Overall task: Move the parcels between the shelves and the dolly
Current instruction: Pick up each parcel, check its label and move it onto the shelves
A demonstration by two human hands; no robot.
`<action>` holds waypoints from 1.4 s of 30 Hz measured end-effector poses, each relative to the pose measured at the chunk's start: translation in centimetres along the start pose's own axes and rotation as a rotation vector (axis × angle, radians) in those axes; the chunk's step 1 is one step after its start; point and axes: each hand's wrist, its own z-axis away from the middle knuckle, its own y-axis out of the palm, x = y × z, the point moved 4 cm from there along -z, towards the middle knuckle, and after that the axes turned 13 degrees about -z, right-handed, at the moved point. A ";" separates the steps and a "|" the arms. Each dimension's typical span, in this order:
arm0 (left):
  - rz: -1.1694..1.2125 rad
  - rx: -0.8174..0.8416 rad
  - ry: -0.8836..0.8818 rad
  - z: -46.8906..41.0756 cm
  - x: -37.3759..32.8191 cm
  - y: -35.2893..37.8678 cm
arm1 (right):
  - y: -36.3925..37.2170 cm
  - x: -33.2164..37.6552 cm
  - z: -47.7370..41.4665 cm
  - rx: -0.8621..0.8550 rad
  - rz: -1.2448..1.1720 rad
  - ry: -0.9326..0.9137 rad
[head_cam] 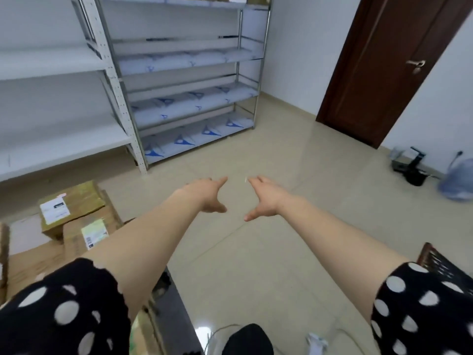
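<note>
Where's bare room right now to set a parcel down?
The white shelf boards left of the metal rack lie bare, as do its lower tiers. The floor toward the door is open. Crowded: the parcels stacked lower left.

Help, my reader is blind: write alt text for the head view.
The left hand and right hand reach forward, open and empty, over a floor. Cardboard parcels lie stacked lower left below white shelves, with a metal rack beyond and a dark door at right.
</note>
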 end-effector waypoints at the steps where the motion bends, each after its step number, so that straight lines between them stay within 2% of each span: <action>1: -0.004 -0.013 0.013 -1.5 -0.8 -0.9 | -1.0 -0.8 -0.8 -0.016 0.006 0.000; 5: -0.027 -0.061 0.034 -8.1 -2.5 -4.1 | -4.9 -3.7 -5.5 -0.069 0.017 -0.002; 10: -0.101 -0.107 0.012 -18.3 -1.7 -8.5 | -8.8 -6.4 -15.2 -0.049 0.005 0.009; 17: -0.092 -0.186 -0.116 -33.6 6.6 -19.0 | -18.2 -5.0 -33.7 -0.055 0.011 -0.082; 28: -0.098 -0.212 -0.212 -48.1 14.5 -29.8 | -29.0 -3.4 -52.1 -0.128 0.153 -0.211; 35: -0.102 -0.287 -0.304 -60.7 19.8 -38.3 | -38.5 -2.3 -67.1 -0.205 0.121 -0.306; 42: -0.094 -0.385 -0.380 -73.7 24.7 -48.2 | -48.6 -2.3 -83.2 -0.241 -0.027 -0.386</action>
